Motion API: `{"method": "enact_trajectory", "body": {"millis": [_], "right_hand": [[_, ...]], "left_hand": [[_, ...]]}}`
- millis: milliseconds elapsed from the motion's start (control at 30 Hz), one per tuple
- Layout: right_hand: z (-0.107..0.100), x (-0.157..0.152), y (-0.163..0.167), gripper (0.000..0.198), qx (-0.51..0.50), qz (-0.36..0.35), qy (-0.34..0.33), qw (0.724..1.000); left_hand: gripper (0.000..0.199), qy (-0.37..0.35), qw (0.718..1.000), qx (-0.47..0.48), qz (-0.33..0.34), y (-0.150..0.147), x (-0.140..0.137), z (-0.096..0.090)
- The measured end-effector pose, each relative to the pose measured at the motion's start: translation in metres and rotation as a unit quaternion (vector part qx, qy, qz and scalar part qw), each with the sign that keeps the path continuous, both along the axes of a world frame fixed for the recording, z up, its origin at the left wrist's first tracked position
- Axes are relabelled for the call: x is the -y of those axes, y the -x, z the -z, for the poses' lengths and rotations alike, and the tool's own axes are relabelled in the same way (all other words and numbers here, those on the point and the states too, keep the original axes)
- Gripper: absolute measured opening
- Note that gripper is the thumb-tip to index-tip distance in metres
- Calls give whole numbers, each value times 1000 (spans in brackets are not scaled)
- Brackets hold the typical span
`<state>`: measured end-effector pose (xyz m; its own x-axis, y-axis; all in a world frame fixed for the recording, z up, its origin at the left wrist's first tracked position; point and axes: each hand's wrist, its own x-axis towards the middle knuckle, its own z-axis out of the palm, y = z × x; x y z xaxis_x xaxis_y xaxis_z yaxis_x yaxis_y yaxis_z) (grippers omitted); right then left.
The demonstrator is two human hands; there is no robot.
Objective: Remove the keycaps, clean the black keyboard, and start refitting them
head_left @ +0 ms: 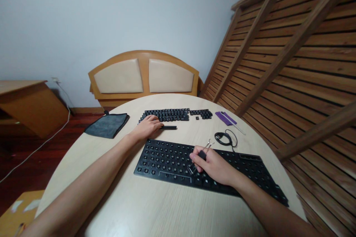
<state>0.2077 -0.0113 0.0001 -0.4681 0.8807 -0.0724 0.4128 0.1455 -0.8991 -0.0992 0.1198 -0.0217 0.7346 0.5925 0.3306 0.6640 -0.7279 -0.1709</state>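
Observation:
My right hand point(207, 162) is closed around a wire keycap puller point(202, 154) with a dark middle and wire loops at both ends. One end points down over a black keyboard point(169, 157), which lies at a slant with its key switches bare. My left hand point(148, 126) reaches across the table to the laid-out black keycaps point(167, 113). Its fingers are bent together at the near left of those rows, and whatever is under the fingertips is hidden. Beside my left thumb lies a long black space bar keycap point(169, 127).
A smaller keycap group point(204, 113) lies right of the main rows. A grey cloth point(108, 125) rests at the left of the round table point(155, 207). Farther right are purple items point(225, 118) with a thin tool and a coiled black cable point(224, 139). Wooden slats point(292, 55) lean at the right.

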Motion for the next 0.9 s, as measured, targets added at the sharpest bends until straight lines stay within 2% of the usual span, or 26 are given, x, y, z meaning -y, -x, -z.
{"method": "enact_trajectory", "body": {"millis": [233,400,600,900], "right_hand": [[-2,0,0,38,1,-5,0,1000],[-2,1,0,38,0,-4,2,1000],[-1,1,0,39,3,-1,2,1000],[0,0,-1,39,8,7,11,1000]], "left_hand": [[18,-5,1000,-16,11,2,3,-4],[26,-10,1000,3,5,3,3,-5],[23,61,996,43,58,8,1,-3],[15,52,997,51,34,4,3,-4]]}}
